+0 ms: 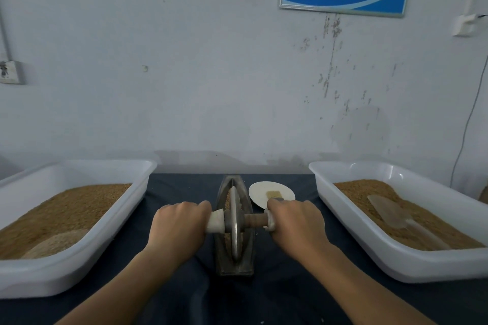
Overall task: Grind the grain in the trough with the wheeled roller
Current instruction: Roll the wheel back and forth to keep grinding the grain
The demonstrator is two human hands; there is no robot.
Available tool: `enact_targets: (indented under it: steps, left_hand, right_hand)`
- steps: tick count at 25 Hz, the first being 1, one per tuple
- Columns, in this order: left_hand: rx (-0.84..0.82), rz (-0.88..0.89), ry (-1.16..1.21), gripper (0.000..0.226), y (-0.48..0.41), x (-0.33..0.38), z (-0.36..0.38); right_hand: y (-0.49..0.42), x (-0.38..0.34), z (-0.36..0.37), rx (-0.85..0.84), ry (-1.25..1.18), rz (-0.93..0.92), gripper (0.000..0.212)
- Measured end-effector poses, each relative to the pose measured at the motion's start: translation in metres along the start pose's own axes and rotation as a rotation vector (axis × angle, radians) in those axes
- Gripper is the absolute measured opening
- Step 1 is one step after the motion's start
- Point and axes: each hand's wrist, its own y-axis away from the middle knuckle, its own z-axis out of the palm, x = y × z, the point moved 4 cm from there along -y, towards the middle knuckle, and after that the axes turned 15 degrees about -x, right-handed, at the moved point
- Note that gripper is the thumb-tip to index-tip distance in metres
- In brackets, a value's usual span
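A dark metal boat-shaped trough lies lengthwise on the dark cloth at the table's middle, with brown grain showing inside it. The wheeled roller, a thin metal disc on a wooden axle, stands upright in the trough's groove. My left hand grips the cloth-wrapped left end of the axle. My right hand grips the right end, also wrapped in white cloth. Both fists sit level on either side of the disc.
A white tray of brown grain stands at the left, with a paler heap near its front. At the right, another white tray of grain holds a clear scoop. A white plate with a small brush sits behind my right hand.
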Motion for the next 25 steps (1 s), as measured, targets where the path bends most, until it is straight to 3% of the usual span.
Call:
enact_targets:
  steps: [4, 12, 25]
  left_hand:
    - [-0.012, 0.021, -0.034, 0.050, 0.005, 0.000, -0.012]
    - [-0.001, 0.009, -0.078, 0.031, 0.008, 0.000, -0.017]
    - [0.017, 0.029, -0.035, 0.022, 0.005, -0.002, -0.017]
  right_hand:
    - [0.003, 0.000, -0.005, -0.005, -0.008, -0.034, 0.029]
    - [0.009, 0.001, -0.011, 0.006, 0.047, -0.042, 0.010]
    - [0.009, 0.005, -0.018, -0.053, 0.036, -0.019, 0.008]
